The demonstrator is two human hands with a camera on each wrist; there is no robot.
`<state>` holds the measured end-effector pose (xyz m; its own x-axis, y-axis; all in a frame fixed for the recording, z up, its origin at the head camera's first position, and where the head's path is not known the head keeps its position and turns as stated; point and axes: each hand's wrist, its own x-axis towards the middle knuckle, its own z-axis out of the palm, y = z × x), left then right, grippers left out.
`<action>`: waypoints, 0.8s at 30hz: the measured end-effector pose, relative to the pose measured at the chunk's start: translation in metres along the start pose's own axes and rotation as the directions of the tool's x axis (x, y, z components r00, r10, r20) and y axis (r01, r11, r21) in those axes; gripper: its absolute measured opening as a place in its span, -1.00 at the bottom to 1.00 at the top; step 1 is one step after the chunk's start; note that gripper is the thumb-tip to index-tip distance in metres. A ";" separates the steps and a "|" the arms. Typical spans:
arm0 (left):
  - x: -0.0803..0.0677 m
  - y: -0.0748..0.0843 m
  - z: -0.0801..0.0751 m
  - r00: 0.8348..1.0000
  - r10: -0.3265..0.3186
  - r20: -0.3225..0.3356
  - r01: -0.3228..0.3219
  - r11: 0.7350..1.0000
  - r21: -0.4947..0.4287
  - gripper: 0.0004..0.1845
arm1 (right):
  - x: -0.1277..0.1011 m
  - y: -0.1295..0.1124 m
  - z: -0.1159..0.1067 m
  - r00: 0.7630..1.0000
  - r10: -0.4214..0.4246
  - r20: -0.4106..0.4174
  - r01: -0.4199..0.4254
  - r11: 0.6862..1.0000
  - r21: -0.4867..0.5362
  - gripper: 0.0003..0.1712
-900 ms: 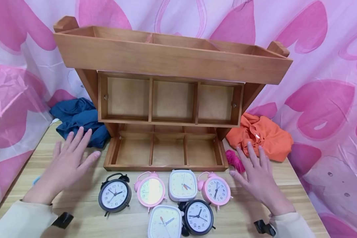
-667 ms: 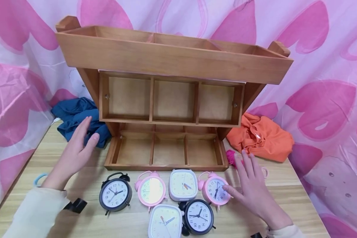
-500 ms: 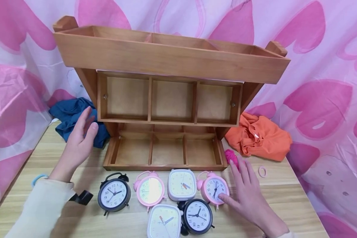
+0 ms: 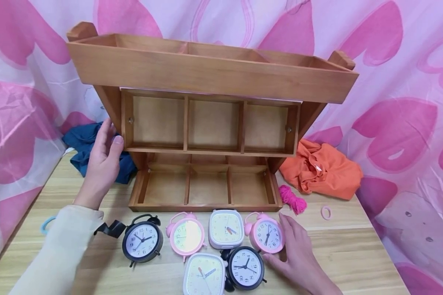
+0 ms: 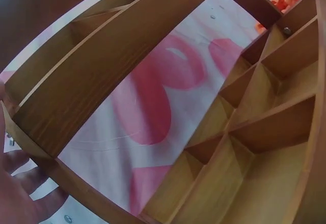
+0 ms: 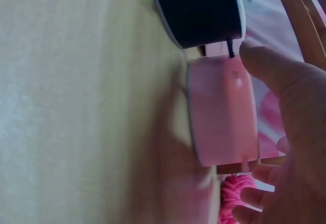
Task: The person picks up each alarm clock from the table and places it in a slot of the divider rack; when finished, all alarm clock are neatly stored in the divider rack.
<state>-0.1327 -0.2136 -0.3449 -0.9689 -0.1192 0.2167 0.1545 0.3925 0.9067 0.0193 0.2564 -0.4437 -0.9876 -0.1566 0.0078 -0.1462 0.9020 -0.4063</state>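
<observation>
A pink twin-bell alarm clock (image 4: 267, 234) stands on the table at the right end of a row of clocks. My right hand (image 4: 279, 241) grips it, thumb at its lower edge and fingers round its right side. The right wrist view shows the pink clock (image 6: 221, 112) edge-on between the thumb and fingers of my right hand (image 6: 275, 117), next to a black clock (image 6: 198, 10). My left hand (image 4: 108, 141) rests with straight fingers against the left upright of the wooden shelf (image 4: 206, 73). In the left wrist view, the fingers (image 5: 20, 193) lie by the shelf (image 5: 102, 81).
Other clocks lie in front of the shelf: black (image 4: 142, 241), pink (image 4: 186, 236), white square (image 4: 227, 229), white square (image 4: 204, 275), black (image 4: 246, 268). Blue cloth (image 4: 85, 143) lies left, orange cloth (image 4: 323, 170) right, with pink yarn (image 4: 293, 198) and a pink ring (image 4: 325, 212).
My left hand rose from the table to the shelf's left side. My right hand slid left from near the yarn and closed round the pink clock.
</observation>
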 end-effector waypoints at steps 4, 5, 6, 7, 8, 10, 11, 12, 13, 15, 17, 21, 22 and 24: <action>0.005 0.002 0.000 0.999 0.026 -0.028 -0.026 1.000 0.007 -0.39 | 0.002 0.003 0.006 1.000 -0.003 0.001 0.003 1.000 0.025 0.24; 0.007 0.003 0.000 0.999 0.041 -0.036 -0.040 0.999 0.010 -0.39 | 0.003 0.003 0.008 1.000 -0.005 0.001 0.005 0.999 0.032 0.23; 0.008 0.003 0.001 0.997 0.059 -0.043 -0.059 0.998 0.008 -0.39 | 0.003 0.004 0.009 1.000 -0.006 0.002 0.006 0.999 0.039 0.23; 0.010 0.003 0.001 0.996 0.079 -0.048 -0.079 0.997 0.008 -0.39 | 0.004 0.004 0.010 1.000 -0.005 0.005 0.004 0.999 0.040 0.23; 0.011 0.003 0.001 0.994 0.098 -0.050 -0.098 0.995 0.009 -0.40 | 0.004 0.004 0.011 1.000 0.001 0.009 -0.001 0.999 0.038 0.24; 0.012 0.003 0.003 0.990 0.130 -0.054 -0.130 0.992 0.012 -0.40 | 0.004 0.005 0.012 1.000 0.012 0.020 -0.013 0.999 0.037 0.26; 0.012 0.003 0.003 0.989 0.139 -0.057 -0.138 0.990 0.016 -0.40 | 0.004 0.005 0.012 1.000 0.020 0.023 -0.020 0.999 0.037 0.27; 0.012 0.002 0.003 0.988 0.142 -0.059 -0.141 0.990 0.021 -0.41 | 0.004 0.004 0.012 0.999 0.029 0.027 -0.030 0.999 0.041 0.26; 0.012 0.002 0.003 0.988 0.140 -0.059 -0.139 0.990 0.027 -0.41 | 0.004 0.004 0.011 0.999 0.039 0.029 -0.041 0.998 0.045 0.25; 0.011 0.002 0.003 0.990 0.131 -0.057 -0.129 0.991 0.034 -0.42 | 0.004 0.003 0.011 0.997 0.066 0.028 -0.068 0.996 0.054 0.22; 0.010 0.003 0.003 0.991 0.122 -0.056 -0.120 0.992 0.039 -0.43 | 0.005 0.002 0.010 0.996 0.088 0.024 -0.090 0.994 0.066 0.19; 0.010 0.004 0.002 0.991 0.126 -0.047 -0.124 0.991 0.040 -0.43 | 0.005 0.000 0.011 0.995 0.102 0.010 -0.102 0.990 0.092 0.19; 0.010 0.004 0.002 0.991 0.129 -0.046 -0.127 0.991 0.041 -0.43 | 0.005 0.000 0.011 0.995 0.102 0.005 -0.102 0.990 0.100 0.19; 0.010 0.005 0.002 0.990 0.134 -0.041 -0.132 0.990 0.041 -0.43 | 0.004 0.001 0.012 0.994 0.106 -0.001 -0.106 0.988 0.111 0.20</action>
<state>-0.1420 -0.2113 -0.3389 -0.9309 -0.1028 0.3506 0.2732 0.4414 0.8547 0.0158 0.2517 -0.4545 -0.9976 -0.0594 -0.0346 -0.0339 0.8632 -0.5038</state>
